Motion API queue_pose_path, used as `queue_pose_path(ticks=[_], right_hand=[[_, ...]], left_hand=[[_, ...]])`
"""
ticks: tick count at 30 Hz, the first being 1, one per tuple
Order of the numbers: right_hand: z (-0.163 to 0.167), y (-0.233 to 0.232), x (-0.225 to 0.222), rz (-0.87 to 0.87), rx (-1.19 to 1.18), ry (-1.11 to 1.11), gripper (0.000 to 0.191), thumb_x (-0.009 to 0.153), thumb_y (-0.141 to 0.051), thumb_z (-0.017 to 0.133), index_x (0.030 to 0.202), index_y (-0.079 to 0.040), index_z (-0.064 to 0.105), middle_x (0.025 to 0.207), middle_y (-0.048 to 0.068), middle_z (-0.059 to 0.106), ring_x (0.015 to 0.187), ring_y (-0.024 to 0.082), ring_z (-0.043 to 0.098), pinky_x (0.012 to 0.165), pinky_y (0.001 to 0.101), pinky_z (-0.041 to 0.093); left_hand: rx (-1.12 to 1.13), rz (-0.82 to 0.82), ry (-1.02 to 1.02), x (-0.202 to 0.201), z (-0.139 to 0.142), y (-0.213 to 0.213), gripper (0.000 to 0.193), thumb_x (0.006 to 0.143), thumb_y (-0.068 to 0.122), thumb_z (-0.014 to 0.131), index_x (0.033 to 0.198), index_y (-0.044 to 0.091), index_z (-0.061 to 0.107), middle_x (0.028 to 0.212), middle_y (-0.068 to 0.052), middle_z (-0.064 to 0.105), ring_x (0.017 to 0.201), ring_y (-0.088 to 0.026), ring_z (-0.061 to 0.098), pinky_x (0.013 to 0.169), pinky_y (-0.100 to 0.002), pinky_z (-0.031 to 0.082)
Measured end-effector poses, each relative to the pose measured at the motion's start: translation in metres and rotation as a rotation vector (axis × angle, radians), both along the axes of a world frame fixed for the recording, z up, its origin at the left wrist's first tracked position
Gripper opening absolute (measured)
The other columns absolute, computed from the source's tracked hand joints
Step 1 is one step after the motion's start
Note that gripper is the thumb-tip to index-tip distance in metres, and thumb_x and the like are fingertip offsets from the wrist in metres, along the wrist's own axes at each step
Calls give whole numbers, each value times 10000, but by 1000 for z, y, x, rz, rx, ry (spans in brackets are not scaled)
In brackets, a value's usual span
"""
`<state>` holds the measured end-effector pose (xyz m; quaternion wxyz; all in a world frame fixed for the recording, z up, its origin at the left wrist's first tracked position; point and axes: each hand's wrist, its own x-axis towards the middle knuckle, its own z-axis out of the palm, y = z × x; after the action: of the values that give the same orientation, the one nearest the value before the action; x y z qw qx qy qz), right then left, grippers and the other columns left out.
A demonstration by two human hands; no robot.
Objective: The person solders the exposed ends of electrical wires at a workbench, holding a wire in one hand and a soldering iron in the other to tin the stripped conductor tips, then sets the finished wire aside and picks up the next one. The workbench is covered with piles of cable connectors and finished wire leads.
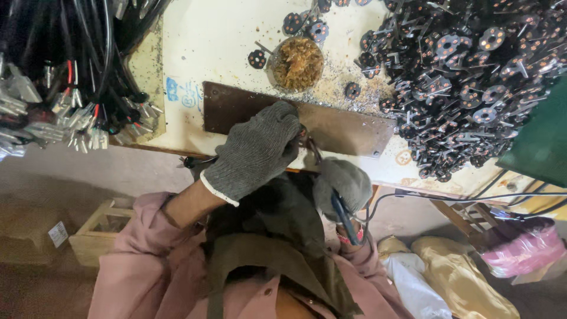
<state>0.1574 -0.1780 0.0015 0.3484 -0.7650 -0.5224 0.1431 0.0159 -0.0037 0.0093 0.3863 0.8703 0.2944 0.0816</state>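
Under your fingers: your left hand (255,152) in its grey knit glove is curled tight at the table's near edge, and the glove hides the small piece it pinches; you can only make out a dark sliver at the fingertips.
Right hand: your right hand (342,183), gloved the same, is clenched around a blue-handled tool (344,217), probably pliers.
Tool axis: its long axis runs from the handle end near your chest up and left toward the left fingertips; its dark tip (312,147) meets them there, and the working end is too small to read.
Brown plate: a long flat brown plate (348,130) lies on the table (212,41) just beyond both hands, tilted slightly down to your right; your left glove covers part of its near edge.
Dish: a round dish of golden shavings (297,62) sits past the plate, grit scattered around it.
Black discs: a big heap of black discs with copper spots (466,77) fills the right, cut off by the frame.
Cables: bundled black cables with metal terminals (65,88) crowd the left, partly out of view.
Below: wooden crate (100,230) and cloth bags (460,277) on the floor.
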Motion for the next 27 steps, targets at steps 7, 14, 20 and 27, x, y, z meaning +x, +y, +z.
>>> queue_pose_path(ticks=[7, 14, 20, 27], right_hand=[[-10, -5, -1, 66, 107, 158, 298, 783, -74, 810, 1044, -17, 678, 878, 133, 713, 777, 317, 707, 701, 406, 556], [1, 17, 1, 158, 210, 139, 299, 787, -11, 823, 1013, -31, 628, 867, 156, 711, 750, 323, 731, 666, 387, 588], [-7, 1, -2, 83, 164, 123, 255, 792, -27, 795, 1008, -49, 663, 904, 142, 732, 779, 317, 744, 720, 399, 603], [-20, -16, -1, 34, 98, 171, 271, 794, -75, 804, 1037, -59, 687, 952, 126, 740, 849, 311, 745, 790, 406, 600]], left_hand=[[-54, -7, 17, 2, 8, 4, 224, 895, 200, 727, 1030, 59, 617, 1071, -145, 613, 896, -348, 667, 671, -456, 551], [-154, 4, -22, 0, 5, 2, 268, 830, 206, 754, 1039, 90, 632, 1118, -116, 619, 991, -339, 657, 739, -460, 553], [-87, 34, -86, -4, 0, -3, 256, 857, 206, 752, 1068, 110, 644, 1183, -104, 634, 1041, -323, 664, 777, -446, 566], [-13, 42, -84, -4, -2, -2, 198, 884, 199, 735, 1055, 128, 665, 1152, -86, 651, 1002, -297, 683, 741, -431, 572]])
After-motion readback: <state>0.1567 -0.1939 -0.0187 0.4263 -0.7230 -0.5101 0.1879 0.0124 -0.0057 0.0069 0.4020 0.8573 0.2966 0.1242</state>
